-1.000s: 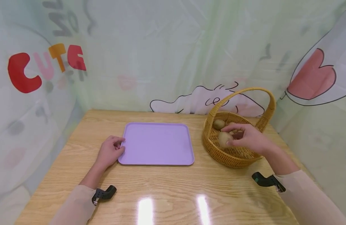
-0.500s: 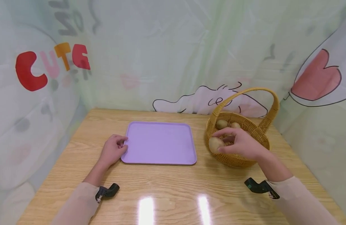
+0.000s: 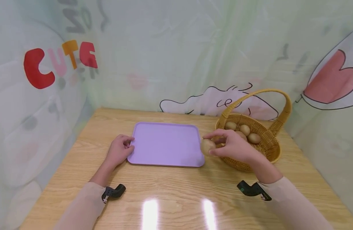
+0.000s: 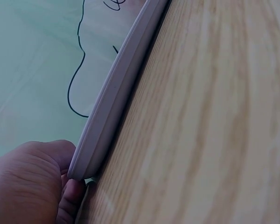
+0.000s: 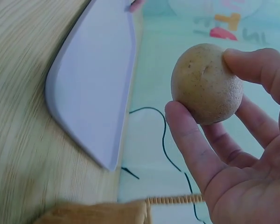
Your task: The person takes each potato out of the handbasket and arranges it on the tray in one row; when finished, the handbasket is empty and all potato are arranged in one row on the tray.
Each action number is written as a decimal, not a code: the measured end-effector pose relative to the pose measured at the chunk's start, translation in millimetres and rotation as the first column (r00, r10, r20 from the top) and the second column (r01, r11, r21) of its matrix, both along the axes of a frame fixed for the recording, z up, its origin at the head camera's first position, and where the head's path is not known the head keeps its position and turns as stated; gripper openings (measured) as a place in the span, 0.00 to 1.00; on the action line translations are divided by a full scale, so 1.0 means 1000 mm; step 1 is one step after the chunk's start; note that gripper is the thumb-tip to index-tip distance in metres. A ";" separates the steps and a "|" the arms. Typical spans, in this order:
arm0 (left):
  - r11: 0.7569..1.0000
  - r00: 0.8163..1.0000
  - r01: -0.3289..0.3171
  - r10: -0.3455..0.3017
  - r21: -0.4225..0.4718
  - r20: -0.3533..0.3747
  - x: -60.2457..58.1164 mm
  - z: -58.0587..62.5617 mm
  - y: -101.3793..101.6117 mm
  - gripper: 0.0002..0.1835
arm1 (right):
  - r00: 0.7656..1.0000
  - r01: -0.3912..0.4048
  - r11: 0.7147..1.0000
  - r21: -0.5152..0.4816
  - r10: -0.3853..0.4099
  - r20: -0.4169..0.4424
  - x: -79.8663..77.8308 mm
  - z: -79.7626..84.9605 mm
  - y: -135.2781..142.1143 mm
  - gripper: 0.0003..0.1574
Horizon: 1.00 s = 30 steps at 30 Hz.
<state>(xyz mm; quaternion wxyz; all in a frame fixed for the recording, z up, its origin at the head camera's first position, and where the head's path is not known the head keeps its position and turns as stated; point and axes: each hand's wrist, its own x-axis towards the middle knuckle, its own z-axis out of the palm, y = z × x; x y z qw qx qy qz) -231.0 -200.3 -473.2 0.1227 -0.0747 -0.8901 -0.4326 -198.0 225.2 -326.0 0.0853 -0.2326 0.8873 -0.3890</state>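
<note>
Right hand (image 3: 231,146) grips potato (image 5: 205,83) by right edge of tray (image 3: 166,143), outside basket (image 3: 268,140); left hand (image 3: 119,150) pinches left edge.

Wears plain pale-beige sleeves (image 3: 81,206), with a bent black camera (image 3: 116,191) at each cuff (image 3: 96,187), showing silvery metal (image 3: 105,199) and, on the right, a green mark (image 3: 242,189).

On the pale, thin hanging cloth (image 3: 50,95) to the left, I can read "CUTE" in chunky coloured letters (image 3: 59,71): red, pink, orange, red. The grey lettering (image 3: 74,21) above I can't make out.
</note>
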 end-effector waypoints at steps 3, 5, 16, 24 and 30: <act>1.000 1.000 0.000 0.000 -0.002 0.007 -0.001 0.000 -0.001 0.16 | 0.999 -0.005 0.999 -0.046 0.007 0.051 -0.005 -0.002 -0.010 0.29; 1.000 1.000 0.002 -0.002 -0.002 0.008 -0.001 -0.001 -0.001 0.16 | 0.996 -0.005 0.997 -0.078 0.012 0.088 -0.009 -0.002 -0.017 0.30; 0.999 1.000 0.012 -0.012 0.030 -0.007 -0.005 -0.003 -0.005 0.15 | 0.993 -0.021 0.991 -0.130 0.035 0.112 -0.031 -0.004 -0.048 0.30; 1.000 1.000 0.008 -0.008 0.025 0.022 -0.007 -0.004 -0.005 0.15 | 0.988 0.022 0.991 -0.129 -0.002 0.152 -0.043 -0.003 -0.067 0.30; 0.999 1.000 0.009 -0.010 0.034 0.018 -0.007 -0.004 -0.005 0.14 | 0.992 0.037 0.992 -0.117 -0.022 0.122 -0.058 -0.006 -0.080 0.32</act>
